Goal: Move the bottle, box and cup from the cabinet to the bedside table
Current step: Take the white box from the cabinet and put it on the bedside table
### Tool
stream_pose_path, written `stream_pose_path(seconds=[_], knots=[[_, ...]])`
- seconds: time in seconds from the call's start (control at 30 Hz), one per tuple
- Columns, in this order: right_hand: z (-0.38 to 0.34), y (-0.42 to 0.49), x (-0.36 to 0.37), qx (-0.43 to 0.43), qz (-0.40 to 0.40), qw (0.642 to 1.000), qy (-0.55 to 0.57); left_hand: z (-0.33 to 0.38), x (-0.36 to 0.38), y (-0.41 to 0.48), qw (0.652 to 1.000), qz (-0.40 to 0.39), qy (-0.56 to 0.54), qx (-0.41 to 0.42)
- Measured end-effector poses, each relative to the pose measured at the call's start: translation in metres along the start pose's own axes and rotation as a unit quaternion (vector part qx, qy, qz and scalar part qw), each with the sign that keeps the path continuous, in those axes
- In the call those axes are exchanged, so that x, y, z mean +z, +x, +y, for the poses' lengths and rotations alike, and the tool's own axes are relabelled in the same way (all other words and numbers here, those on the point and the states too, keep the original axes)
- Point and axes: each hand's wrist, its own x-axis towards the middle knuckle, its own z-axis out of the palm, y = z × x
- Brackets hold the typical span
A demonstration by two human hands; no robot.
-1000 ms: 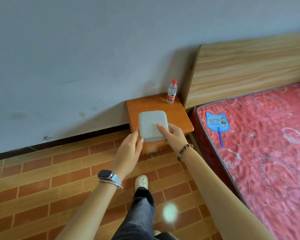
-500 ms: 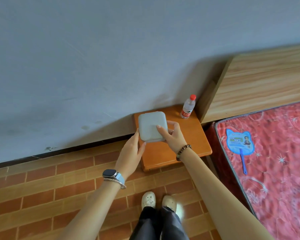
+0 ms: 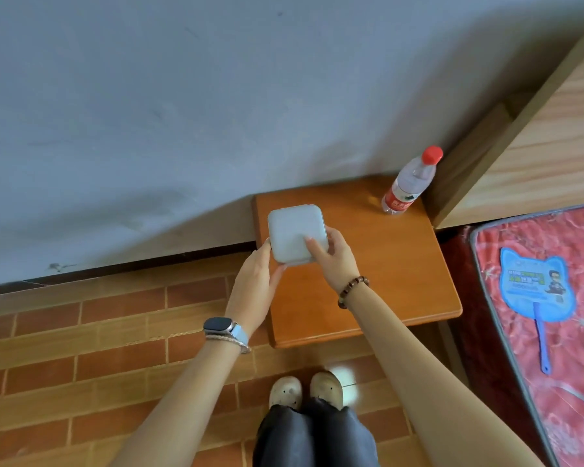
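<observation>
Both hands held the pale box (image 3: 295, 232) at the far left corner of the bedside table (image 3: 385, 281). The left hand (image 3: 257, 278) clasped its left edge between narrow fingers and thumb, and the right hand (image 3: 334, 261) gripped its right edge, thumb flat on the closed lid. Whether the box touched the tabletop could not be told; the red-capped bottle (image 3: 407, 183) stood upright at the table's far right corner, well apart.

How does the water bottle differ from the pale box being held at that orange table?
The bottle is tall, clear and upright, with a red cap and label; the box is flat, pale and rounded-square. The bottle stands untouched at the bedside table's far right corner; the box is gripped by the left hand and right hand near its far left. Both are at that table.
</observation>
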Motion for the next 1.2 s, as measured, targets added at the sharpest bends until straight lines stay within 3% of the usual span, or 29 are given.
stream_pose_path(seconds=[0.27,0.53,0.97,1.2], knots=[[0.059,0.067,0.03,0.004,0.002,0.999,-0.051,-0.064,0.058,0.033,0.999,-0.009,0.028,-0.017],[0.07,0.111,0.039,0.003,-0.018,0.999,-0.043,-0.095,0.08,0.065,0.998,-0.012,0.055,-0.014],[0.074,0.123,0.042,0.006,-0.03,0.998,-0.052,-0.107,0.092,0.083,0.998,-0.005,0.055,-0.042],[0.057,0.107,0.03,-0.018,-0.012,0.99,-0.142,-0.093,0.082,0.08,0.992,-0.001,0.101,-0.07]])
